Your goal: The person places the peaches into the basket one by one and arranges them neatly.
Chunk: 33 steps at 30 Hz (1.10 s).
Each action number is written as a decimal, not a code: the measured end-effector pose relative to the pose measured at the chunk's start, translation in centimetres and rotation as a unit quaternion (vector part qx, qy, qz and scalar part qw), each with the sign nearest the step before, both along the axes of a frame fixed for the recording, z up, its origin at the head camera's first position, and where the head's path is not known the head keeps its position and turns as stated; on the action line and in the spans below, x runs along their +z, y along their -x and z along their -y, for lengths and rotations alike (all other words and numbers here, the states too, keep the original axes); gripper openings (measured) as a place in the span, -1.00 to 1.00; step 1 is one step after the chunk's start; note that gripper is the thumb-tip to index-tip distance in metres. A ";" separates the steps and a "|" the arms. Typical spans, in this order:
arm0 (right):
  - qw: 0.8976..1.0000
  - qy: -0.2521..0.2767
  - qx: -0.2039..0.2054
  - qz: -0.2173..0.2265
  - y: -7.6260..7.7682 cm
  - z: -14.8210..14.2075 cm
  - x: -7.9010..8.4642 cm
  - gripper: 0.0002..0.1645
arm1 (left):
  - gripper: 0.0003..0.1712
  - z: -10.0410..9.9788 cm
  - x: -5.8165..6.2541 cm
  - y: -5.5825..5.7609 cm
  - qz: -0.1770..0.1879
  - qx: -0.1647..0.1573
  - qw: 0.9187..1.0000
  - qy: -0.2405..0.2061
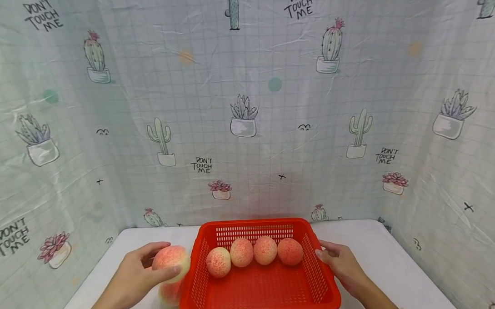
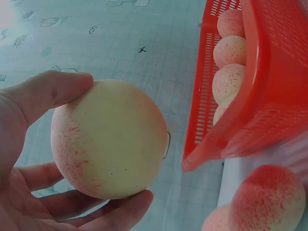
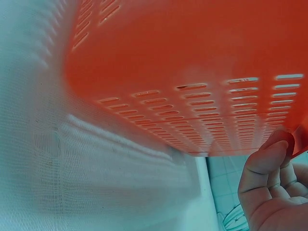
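My left hand (image 1: 131,277) grips a pink-and-cream peach (image 1: 171,261) between thumb and fingers, just left of a red plastic basket (image 1: 264,290). In the left wrist view the held peach (image 2: 109,139) turns its pale side to the camera. My right hand (image 1: 346,265) pinches the basket's right rim; the right wrist view has the thumb and curled fingers (image 3: 276,168) at the rim beside the slotted wall. Several peaches (image 1: 265,250) stand in a row along the basket's back. Below the held peach, partly hidden, lies another peach (image 1: 169,293).
A white table (image 1: 378,259) lies under the basket. Behind it and on both sides hang sheets (image 1: 260,172) printed with cacti. In the left wrist view two peaches, one reddish (image 2: 269,199), show outside the basket at lower right.
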State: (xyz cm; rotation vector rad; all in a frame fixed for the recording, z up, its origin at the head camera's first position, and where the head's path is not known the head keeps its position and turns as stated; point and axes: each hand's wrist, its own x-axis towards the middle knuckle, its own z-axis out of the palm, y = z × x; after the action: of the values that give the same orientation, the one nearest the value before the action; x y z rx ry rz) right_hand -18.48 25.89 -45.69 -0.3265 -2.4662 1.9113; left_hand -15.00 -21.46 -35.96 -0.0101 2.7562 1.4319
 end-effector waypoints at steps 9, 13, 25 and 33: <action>1.000 -0.005 0.002 0.002 -0.2 0.0 0.2 -0.31 | -0.20 -2.2 0.8 0.5 -0.023 -0.036 0.999 -0.010; 1.000 -0.008 0.005 0.004 -0.1 0.1 0.3 -0.29 | -0.21 -3.1 1.3 1.0 -0.024 -0.052 0.998 -0.007; 1.000 0.000 0.006 0.003 0.1 0.2 0.1 -0.31 | -0.23 -5.3 1.4 2.7 -0.016 -0.113 0.993 0.002; 1.000 0.006 -0.004 0.002 0.1 0.0 -0.1 -0.32 | -0.28 -6.6 1.1 4.0 -0.023 -0.144 0.989 0.037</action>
State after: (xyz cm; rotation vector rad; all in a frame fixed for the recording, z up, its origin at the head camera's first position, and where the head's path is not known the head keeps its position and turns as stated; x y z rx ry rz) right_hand -18.55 25.87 -45.77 -0.3414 -2.4535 1.9245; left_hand -18.96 -14.87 -34.85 0.4079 2.7035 1.2702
